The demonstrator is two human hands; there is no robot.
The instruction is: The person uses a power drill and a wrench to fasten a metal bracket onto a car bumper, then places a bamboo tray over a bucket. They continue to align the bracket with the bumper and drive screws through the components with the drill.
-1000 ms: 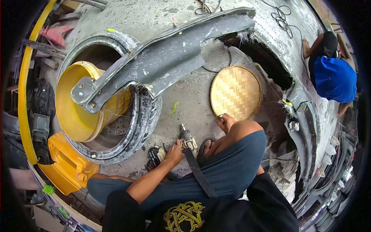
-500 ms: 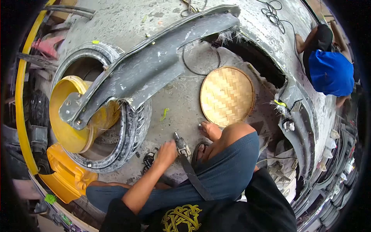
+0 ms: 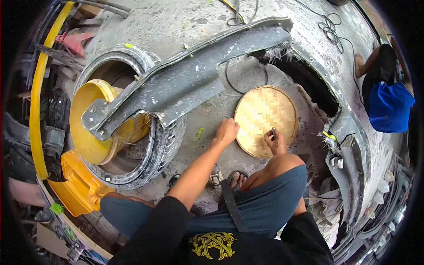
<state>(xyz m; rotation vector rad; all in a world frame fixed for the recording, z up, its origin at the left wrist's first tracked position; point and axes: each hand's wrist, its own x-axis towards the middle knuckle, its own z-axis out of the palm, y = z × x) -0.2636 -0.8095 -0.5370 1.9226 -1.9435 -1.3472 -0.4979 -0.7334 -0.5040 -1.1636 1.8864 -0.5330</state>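
Note:
My left hand (image 3: pixel 227 131) is closed, its fingertips right at the left rim of a round woven bamboo tray (image 3: pixel 254 106). What it holds, if anything, is hidden. Over the lower right part of the tray, my right hand (image 3: pixel 277 143) pinches a small dark metal piece (image 3: pixel 273 131). A metallic tool (image 3: pixel 216 176) lies between my feet, partly hidden by my left arm. A dark strip (image 3: pixel 232 207) runs from near it across my lap.
A large cracked grey bumper (image 3: pixel 185 70) arches around the workspace. Its left end rests over a yellow bucket (image 3: pixel 81 110) and a tyre (image 3: pixel 170 145). A yellow-orange plastic part (image 3: pixel 77 185) lies below. Another person in blue (image 3: pixel 388 106) crouches at right. Cables (image 3: pixel 331 28) lie behind.
My left hand has left the tool and moved forward to the tray's rim. My right hand has moved from beside my foot to over the tray. The view has shifted slightly.

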